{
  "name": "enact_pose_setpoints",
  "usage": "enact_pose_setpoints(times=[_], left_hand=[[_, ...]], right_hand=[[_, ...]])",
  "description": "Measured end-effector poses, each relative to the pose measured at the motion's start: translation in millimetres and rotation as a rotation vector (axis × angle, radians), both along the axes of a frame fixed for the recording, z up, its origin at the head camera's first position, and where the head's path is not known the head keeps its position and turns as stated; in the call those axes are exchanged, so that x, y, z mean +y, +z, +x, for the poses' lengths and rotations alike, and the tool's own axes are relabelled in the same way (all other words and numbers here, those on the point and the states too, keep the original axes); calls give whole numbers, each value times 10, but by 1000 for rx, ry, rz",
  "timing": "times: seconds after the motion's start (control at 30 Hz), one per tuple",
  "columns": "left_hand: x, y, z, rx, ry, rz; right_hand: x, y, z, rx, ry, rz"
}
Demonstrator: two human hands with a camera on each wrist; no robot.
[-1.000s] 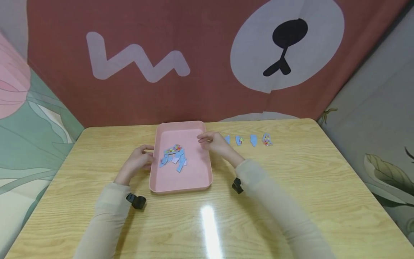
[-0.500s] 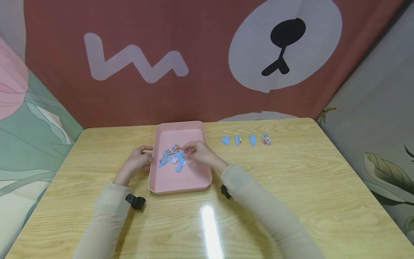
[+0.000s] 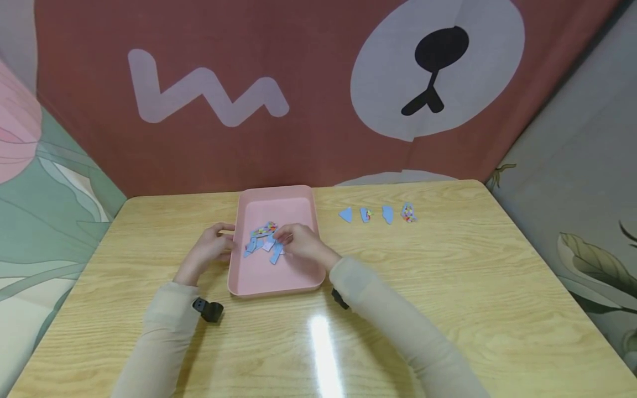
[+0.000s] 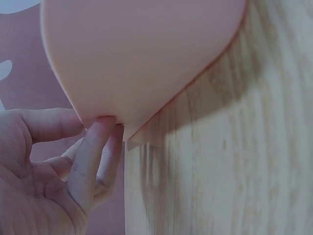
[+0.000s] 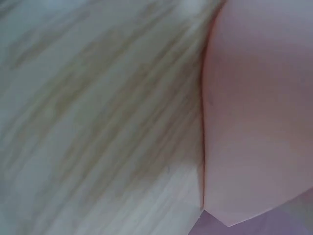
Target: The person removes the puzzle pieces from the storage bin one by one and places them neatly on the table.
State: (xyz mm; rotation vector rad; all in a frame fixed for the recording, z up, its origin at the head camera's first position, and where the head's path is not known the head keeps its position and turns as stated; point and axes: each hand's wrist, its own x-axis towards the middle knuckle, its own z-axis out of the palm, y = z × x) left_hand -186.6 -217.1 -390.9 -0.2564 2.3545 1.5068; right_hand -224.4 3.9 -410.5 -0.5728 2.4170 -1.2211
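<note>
A shallow pink tray (image 3: pixel 298 202) lies on the table, holding a small heap of puzzle pieces (image 3: pixel 265 229), light blue, pale lilac and multicoloured. Reaching over the tray's right side, my right hand (image 3: pixel 302 243) has bent fingers right at the heap's right edge; I cannot tell whether a piece is between them. My left hand (image 3: pixel 211 249) is at the tray's left side. In the left wrist view, its extended fingers (image 4: pixel 90 152) touch the outer wall of the tray (image 4: pixel 142 63). The right wrist view takes in the tray's side (image 5: pixel 259 122), with no hand in it.
Right of the tray, a row of separate pieces lies on the wooden table (image 3: pixel 448 287): a blue triangle (image 3: pixel 346 215), a blue piece with a coloured pattern (image 3: pixel 365 215), a plain blue one (image 3: pixel 387 214) and a multicoloured one (image 3: pixel 408 213). A brown bear-print cloth (image 3: pixel 318 149) hangs behind.
My right hand has moved left and towards me, from the tray's right rim to the heap, uncovering the blue triangle on the table. The left hand stays at the tray's left side.
</note>
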Motion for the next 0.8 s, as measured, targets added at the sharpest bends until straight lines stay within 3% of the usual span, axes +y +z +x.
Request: enact_pose_setpoints(times=[0.2,0.67,0.8], left_hand=[[-7,-13,-19,-5,-3,-33],[-18,-38,-30,-11,7,-14],[-17,-28,-30,-16,12,2]], right_hand=[[-16,-23,2,44,3,56],[-30,-1,67,119,159,215],[-19,2,85,107,163,234]])
